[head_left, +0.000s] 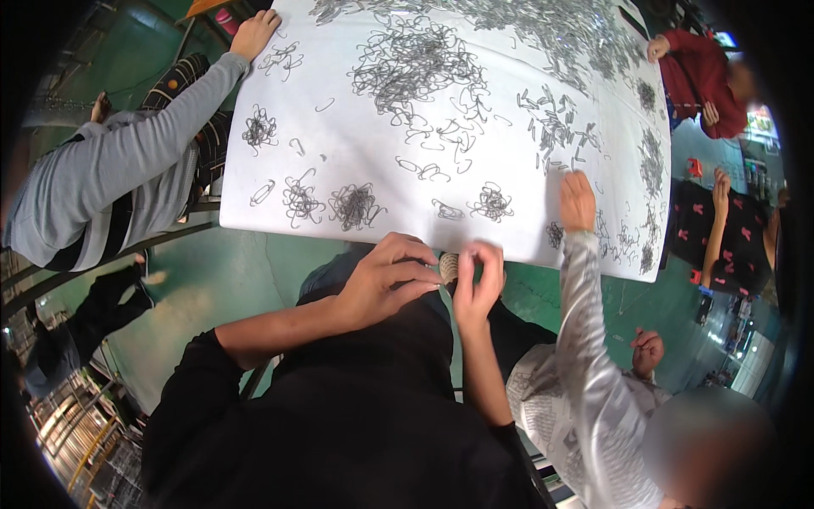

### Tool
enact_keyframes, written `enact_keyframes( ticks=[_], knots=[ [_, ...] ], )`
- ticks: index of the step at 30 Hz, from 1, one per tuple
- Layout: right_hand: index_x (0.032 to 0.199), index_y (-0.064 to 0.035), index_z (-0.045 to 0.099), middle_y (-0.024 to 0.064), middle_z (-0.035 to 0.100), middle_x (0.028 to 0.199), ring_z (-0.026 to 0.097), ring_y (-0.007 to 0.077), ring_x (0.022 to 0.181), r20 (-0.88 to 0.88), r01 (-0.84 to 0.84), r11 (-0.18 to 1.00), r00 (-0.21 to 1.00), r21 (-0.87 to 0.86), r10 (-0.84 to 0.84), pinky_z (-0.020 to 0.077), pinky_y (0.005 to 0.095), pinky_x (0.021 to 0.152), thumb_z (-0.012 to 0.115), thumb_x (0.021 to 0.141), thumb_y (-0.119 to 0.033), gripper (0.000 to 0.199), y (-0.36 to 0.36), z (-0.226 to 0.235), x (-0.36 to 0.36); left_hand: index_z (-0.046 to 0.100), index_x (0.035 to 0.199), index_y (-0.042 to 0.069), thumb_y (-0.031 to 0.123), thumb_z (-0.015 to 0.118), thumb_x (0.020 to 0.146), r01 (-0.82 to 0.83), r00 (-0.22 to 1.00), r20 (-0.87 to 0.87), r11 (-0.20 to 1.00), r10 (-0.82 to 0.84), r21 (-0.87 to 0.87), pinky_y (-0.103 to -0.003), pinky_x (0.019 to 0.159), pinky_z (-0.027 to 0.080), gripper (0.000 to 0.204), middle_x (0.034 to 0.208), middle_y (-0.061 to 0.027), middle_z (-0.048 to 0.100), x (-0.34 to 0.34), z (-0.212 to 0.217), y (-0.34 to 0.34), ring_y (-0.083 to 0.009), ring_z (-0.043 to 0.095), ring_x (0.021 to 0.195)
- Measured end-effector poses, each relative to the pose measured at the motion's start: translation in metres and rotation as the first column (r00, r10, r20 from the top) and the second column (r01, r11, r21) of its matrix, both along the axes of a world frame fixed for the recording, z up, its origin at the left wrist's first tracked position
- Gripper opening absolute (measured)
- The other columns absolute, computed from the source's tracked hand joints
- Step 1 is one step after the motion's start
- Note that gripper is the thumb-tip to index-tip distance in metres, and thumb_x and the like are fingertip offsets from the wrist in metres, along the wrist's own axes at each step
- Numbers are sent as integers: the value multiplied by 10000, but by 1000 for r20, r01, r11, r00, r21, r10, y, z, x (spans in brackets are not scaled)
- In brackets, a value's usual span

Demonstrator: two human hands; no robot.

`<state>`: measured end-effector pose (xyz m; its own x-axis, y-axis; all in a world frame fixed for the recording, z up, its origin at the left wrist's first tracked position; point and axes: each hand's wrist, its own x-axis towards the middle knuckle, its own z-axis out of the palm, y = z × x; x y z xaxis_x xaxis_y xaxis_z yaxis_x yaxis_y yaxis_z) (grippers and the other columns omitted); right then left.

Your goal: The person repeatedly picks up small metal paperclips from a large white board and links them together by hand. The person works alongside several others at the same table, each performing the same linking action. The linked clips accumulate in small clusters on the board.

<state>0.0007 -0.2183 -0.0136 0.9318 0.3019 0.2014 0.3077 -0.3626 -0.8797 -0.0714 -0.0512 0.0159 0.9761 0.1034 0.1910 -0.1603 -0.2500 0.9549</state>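
Note:
My left hand (394, 278) and my right hand (478, 282) are held close together in front of me, just off the near edge of the white-covered table (339, 153). The left fingers and thumb pinch together at the tips. My right hand is also closed, its fingertips somewhat smeared by motion. Anything between the fingers is too small to name. Just beyond my hands lie small clusters of bent wire hooks: a dense pile (354, 206), a looser pile (303, 200), a few hooks side by side (447, 209) and a round pile (492, 203).
A large heap of wire hooks (415, 68) covers the table's middle, with short metal pieces (555, 125) to its right. On the right, a co-worker's hand (577, 202) reaches onto the table; another person's hand (254, 36) rests at the far left edge. More people sit at the right.

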Motion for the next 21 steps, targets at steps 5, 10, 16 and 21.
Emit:
enact_keyframes(
  ticks=[5,10,16,21],
  knots=[
    [879,-24,656,113,638,845,616,282,748,-10,-150,976,989,-160,151,473,376,678,623,879,-152,132,78,-55,110,722,916,90,9,767,725,-13,1000,-11,1000,12,-14,-342,791,508,213,1014,-33,625,-7,-9,-3,-249,593,982],
    [897,-87,723,110,702,926,669,266,843,-280,-241,740,957,-628,73,515,386,735,670,839,-278,207,163,-66,178,713,925,86,34,755,738,-86,996,-6,996,86,30,-350,794,510,199,986,-36,627,-15,-11,-7,-243,595,953],
    [906,-77,707,113,708,966,678,288,901,-214,-264,518,965,-814,155,530,403,788,644,847,-278,219,191,-73,187,714,925,85,32,759,740,-169,985,-24,985,170,36,-351,779,516,198,969,-44,628,-23,-13,-6,-250,602,932],
    [946,-40,652,134,701,911,674,306,893,-30,-152,680,982,-718,187,522,412,790,638,873,-203,179,152,-87,192,718,930,84,22,764,741,-181,983,-27,983,181,17,-345,757,519,204,966,-49,630,-28,-16,-2,-249,606,924]
  ],
)
